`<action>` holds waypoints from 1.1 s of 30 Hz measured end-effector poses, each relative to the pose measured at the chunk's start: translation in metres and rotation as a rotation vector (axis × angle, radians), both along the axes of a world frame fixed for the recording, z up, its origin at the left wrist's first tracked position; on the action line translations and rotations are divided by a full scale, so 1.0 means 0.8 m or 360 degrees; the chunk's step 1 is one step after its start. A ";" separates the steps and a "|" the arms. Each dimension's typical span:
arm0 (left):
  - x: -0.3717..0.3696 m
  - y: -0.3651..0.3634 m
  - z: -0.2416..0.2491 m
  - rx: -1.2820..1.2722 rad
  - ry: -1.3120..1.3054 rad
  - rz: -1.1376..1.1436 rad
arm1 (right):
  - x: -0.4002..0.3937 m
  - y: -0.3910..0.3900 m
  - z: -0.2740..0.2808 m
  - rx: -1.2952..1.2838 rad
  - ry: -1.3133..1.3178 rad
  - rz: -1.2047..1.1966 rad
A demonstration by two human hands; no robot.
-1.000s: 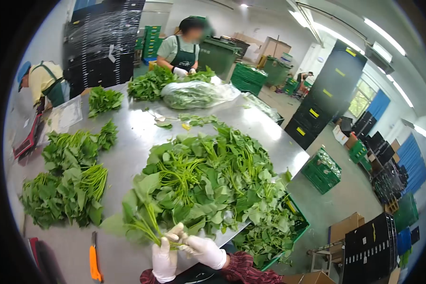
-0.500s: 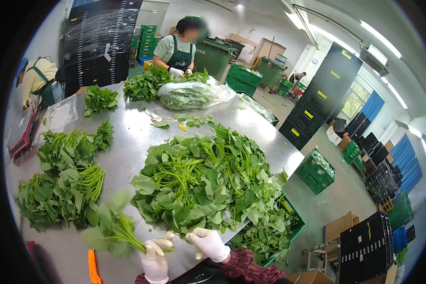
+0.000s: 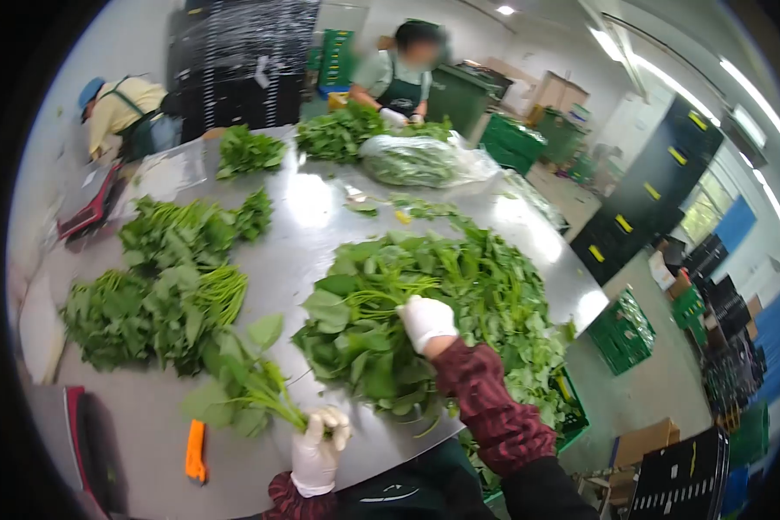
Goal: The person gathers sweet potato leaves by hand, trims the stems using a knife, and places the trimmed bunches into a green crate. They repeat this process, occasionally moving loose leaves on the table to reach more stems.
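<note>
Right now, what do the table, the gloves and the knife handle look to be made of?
Table: most likely stainless steel, brushed; it is grey and mirrors the ceiling lights. Gloves, on the left hand and right hand: thin white rubber or latex by the look, smooth and close-fitting; which exactly cannot be told. Knife handle: apparently plastic, plain bright orange.

The fingertips of the right hand (image 3: 426,321) are buried in the big leaf pile (image 3: 442,312) — whether they grip a stem cannot be told. The stem ends of the small bunch (image 3: 243,381) are hidden inside the left hand (image 3: 317,446). Both forearms are cut off by the lower edge.
</note>
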State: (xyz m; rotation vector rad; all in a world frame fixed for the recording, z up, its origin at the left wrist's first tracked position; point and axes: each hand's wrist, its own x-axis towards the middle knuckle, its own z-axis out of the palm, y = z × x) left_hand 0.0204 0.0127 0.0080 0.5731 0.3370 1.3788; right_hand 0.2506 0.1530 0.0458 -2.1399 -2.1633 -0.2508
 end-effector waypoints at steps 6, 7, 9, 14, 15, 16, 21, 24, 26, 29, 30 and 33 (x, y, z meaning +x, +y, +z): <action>0.002 0.003 -0.006 -0.0070 0.0068 0.0026 | 0.006 -0.012 0.009 -0.0422 0.0329 -0.0110; 0.005 0.004 -0.004 -0.0067 0.0053 0.0016 | 0.009 -0.009 0.001 -0.0385 0.0375 -0.0135; 0.008 0.004 -0.004 -0.0040 0.0108 0.0007 | 0.005 -0.012 0.017 -0.0333 0.0554 -0.0088; 0.008 0.018 0.020 -0.0146 0.0285 0.0030 | -0.039 -0.097 0.101 0.0077 0.1592 0.0053; 0.012 0.023 0.033 -0.0125 0.0330 0.0057 | -0.050 -0.117 0.106 0.0171 0.1584 0.0154; 0.015 0.032 0.034 -0.0031 0.0401 0.0048 | -0.056 -0.130 0.099 0.0210 0.1488 0.0299; 0.042 0.039 0.047 -0.0083 0.0287 -0.0032 | -0.064 -0.178 0.031 0.0361 0.1195 0.0843; 0.051 0.026 0.035 -0.0181 0.0408 -0.0085 | -0.061 -0.193 0.017 0.0096 0.1498 0.0612; 0.061 0.013 0.032 -0.0183 0.0439 -0.0145 | -0.056 -0.205 0.017 -0.0152 0.1723 0.0437; 0.072 0.000 0.038 -0.0273 0.0325 -0.0200 | -0.046 -0.211 -0.016 -0.0060 0.1544 0.0638; 0.070 -0.001 0.031 -0.0264 0.0322 -0.0204 | -0.043 -0.215 -0.020 -0.0051 0.1538 0.0637; 0.072 -0.002 0.025 -0.0112 0.0284 -0.0204 | -0.057 -0.228 -0.013 0.0081 0.2369 0.0301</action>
